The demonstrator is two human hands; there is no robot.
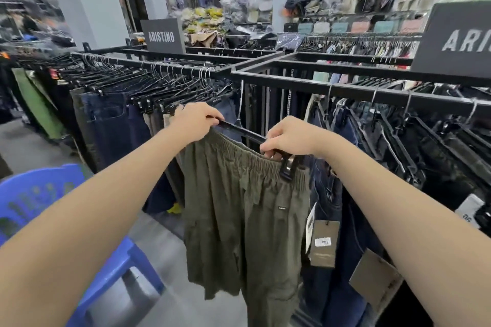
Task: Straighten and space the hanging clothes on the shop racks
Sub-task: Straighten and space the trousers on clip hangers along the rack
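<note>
From the head camera I see my left hand [195,121] clenched over the left end of a black clip hanger [243,131], and my right hand [288,138] gripping its right end, fingers curled by the clip [288,167]. Olive green cargo trousers [244,210] hang from that hanger, held out in front of the black rack rail [318,89], between the dark jeans [111,125] on the left and more jeans [337,194] on the right. The hanger's hook looks to be off the rail, though I cannot tell for sure. A blue plastic stool [39,194] stands at lower left.
</note>
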